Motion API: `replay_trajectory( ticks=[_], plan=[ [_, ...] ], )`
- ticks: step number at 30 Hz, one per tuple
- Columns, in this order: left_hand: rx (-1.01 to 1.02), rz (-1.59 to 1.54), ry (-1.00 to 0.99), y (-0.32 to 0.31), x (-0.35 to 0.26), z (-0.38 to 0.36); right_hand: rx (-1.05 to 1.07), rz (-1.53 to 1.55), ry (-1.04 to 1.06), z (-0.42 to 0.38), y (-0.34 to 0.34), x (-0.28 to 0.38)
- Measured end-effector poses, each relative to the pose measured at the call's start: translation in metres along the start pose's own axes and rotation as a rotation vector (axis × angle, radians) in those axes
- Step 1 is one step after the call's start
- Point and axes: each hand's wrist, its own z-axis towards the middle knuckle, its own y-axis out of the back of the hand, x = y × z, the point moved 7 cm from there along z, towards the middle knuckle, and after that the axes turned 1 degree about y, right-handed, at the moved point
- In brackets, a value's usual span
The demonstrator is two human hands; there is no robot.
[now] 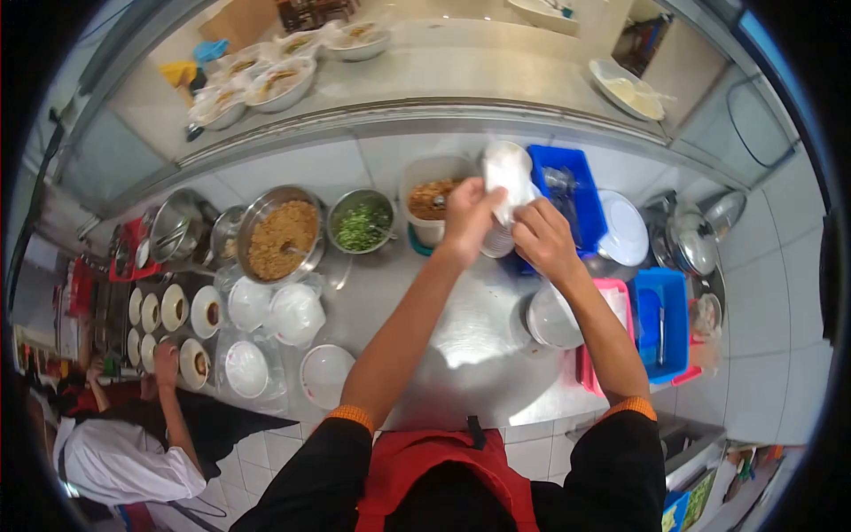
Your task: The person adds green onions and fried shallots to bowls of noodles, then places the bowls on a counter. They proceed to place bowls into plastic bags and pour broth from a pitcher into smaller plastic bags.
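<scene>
Both my hands are raised over the steel counter (461, 337) and hold a thin white plastic bag (507, 177). My left hand (468, 217) grips its left side, and my right hand (542, 235) pinches its lower right side. The bag hangs above a stack of white cups or lids (498, 241) next to a beige tub of brown food (430, 199). Behind my hands stands a blue crate (567, 191).
A steel bowl of fried crumbs (282, 235) and a bowl of chopped greens (362, 222) sit at the left. White bowls (292, 315) and small sauce dishes (173, 306) lie further left, where another person (133, 443) reaches in. Plates (554, 319), pink and blue baskets (660, 324) stand at the right.
</scene>
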Motion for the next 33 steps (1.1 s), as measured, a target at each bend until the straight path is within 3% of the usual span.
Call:
replay_trajectory(
  ticks=[3, 6, 7, 9, 10, 11, 13, 15, 17, 19, 21, 25, 27, 29, 30, 33],
  plan=[
    [0.018, -0.085, -0.093, -0.02, 0.0, 0.028, 0.038, -0.029, -0.08, -0.003, 0.013, -0.021],
    [0.033, -0.199, -0.131, -0.024, -0.012, 0.045, -0.153, 0.081, -0.435, -0.015, 0.033, -0.058],
    [0.019, -0.229, -0.117, -0.022, -0.014, 0.051, -0.155, 0.075, -0.437, -0.02, 0.034, -0.061],
    [-0.003, -0.215, -0.112, -0.017, -0.014, 0.064, -0.301, 0.195, -1.021, -0.06, 0.035, -0.102],
    [-0.042, -0.196, -0.106, -0.012, -0.013, 0.068, -0.304, 0.187, -1.162, -0.071, 0.04, -0.113],
    [-0.08, -0.176, -0.094, -0.008, -0.011, 0.071, -0.308, 0.177, -1.173, -0.079, 0.041, -0.122],
    [-0.062, -0.135, -0.066, -0.001, -0.002, 0.078, -0.493, 0.3, -1.34, -0.12, 0.034, -0.15],
    [-0.131, 0.104, -0.03, 0.005, 0.004, 0.079, -0.511, 0.341, -1.328, -0.144, 0.027, -0.167],
    [-0.131, 0.103, -0.002, 0.012, 0.014, 0.084, -0.651, 0.534, -1.328, -0.159, 0.022, -0.177],
    [-0.199, 0.131, -0.029, 0.024, 0.017, 0.089, -0.623, 0.477, -1.351, -0.158, 0.034, -0.18],
    [-0.214, 0.112, -0.022, 0.031, 0.018, 0.093, -0.487, 0.216, -1.488, -0.165, 0.049, -0.188],
    [-0.211, 0.139, -0.036, 0.037, 0.014, 0.092, -0.457, -0.016, -1.449, -0.169, 0.067, -0.203],
    [-0.21, 0.116, -0.064, 0.042, 0.009, 0.09, -0.463, -0.016, -1.425, -0.173, 0.067, -0.208],
    [-0.237, 0.129, -0.106, 0.05, 0.001, 0.085, -0.537, 0.267, -1.4, -0.197, 0.052, -0.228],
    [-0.234, 0.132, -0.106, 0.054, 0.002, 0.085, -0.541, 0.266, -1.4, -0.192, 0.054, -0.227],
    [-0.217, 0.303, -0.09, 0.049, 0.009, 0.083, -0.4, 0.232, -1.479, -0.181, 0.056, -0.227]
  ],
)
